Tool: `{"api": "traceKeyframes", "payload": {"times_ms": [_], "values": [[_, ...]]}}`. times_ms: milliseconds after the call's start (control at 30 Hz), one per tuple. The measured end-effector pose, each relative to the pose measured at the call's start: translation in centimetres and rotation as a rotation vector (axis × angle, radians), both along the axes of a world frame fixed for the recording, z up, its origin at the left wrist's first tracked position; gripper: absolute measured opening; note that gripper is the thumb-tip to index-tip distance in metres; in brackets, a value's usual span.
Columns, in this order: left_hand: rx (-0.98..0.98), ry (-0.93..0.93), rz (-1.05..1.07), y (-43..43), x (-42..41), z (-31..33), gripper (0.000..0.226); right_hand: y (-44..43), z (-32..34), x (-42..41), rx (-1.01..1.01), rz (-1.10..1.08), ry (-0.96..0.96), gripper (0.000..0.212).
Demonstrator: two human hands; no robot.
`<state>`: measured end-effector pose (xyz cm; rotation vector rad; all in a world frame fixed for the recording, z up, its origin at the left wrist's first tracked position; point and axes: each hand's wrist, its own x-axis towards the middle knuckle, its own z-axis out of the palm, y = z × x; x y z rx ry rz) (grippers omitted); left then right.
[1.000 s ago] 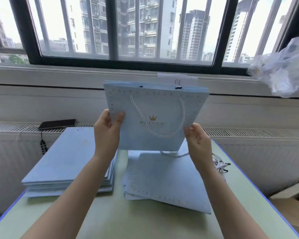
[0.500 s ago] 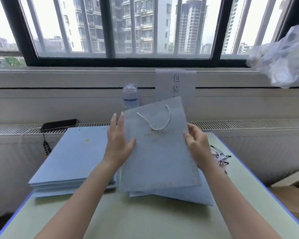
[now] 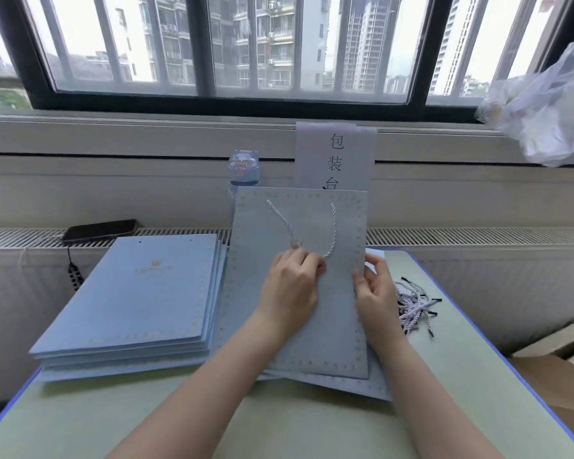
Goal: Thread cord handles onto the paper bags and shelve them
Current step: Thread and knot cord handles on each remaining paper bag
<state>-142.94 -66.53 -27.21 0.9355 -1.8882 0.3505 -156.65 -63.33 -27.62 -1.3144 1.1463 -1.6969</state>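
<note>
A flat, pale blue paper bag (image 3: 299, 309) with a border of small gold dots is seen at the centre of the frame. Its lower edge is set on a few more flat bags (image 3: 345, 384), and its top edge is raised toward the window. A twisted white cord handle (image 3: 333, 226) is looped down its face. A stack of flat bags (image 3: 130, 303) with gold crowns is laid on the counter at left. Loose cords (image 3: 415, 306) with black tips are heaped at right.

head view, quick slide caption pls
Left hand pinches the cord of a bag; right hand grips its edge, spare cords beside.
</note>
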Motion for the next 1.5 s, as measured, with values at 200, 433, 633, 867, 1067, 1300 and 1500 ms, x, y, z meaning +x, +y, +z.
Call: {"api": "traceKeyframes", "payload": {"times_ms": [200, 433, 633, 867, 1067, 1300, 1500], "values": [[0.084, 0.108, -0.077, 0.5, -0.1, 0.2, 0.038, 0.2, 0.1, 0.0, -0.058, 0.013, -0.042, 0.019], [-0.064, 0.014, 0.171, -0.3, -1.4, 0.9, 0.004, 0.5, 0.1, 0.0, -0.061, 0.019, -0.046, 0.024], [-0.171, -0.101, -0.097, 1.1, 0.7, -1.1, 0.02, 0.1, -0.1, -0.6, 0.017, -0.075, -0.089, 0.022], [-0.001, -0.173, 0.011, 1.5, 2.6, -1.7, 0.031, -0.1, -0.2, -0.7, 0.094, -0.084, -0.088, 0.02], [0.512, 0.055, 0.311, 2.1, 3.1, -1.5, 0.086, -0.1, 0.0, -1.6, 0.136, -0.082, -0.02, 0.031], [0.666, 0.177, 0.109, 2.3, 4.0, -1.0, 0.072, 0.1, 0.7, -3.3, 0.249, -0.452, 0.309, 0.026], [0.875, 0.088, 0.037, 1.7, 4.5, -2.2, 0.067, -0.7, -0.8, -2.9, 0.387, -0.353, 0.591, 0.056]]}}
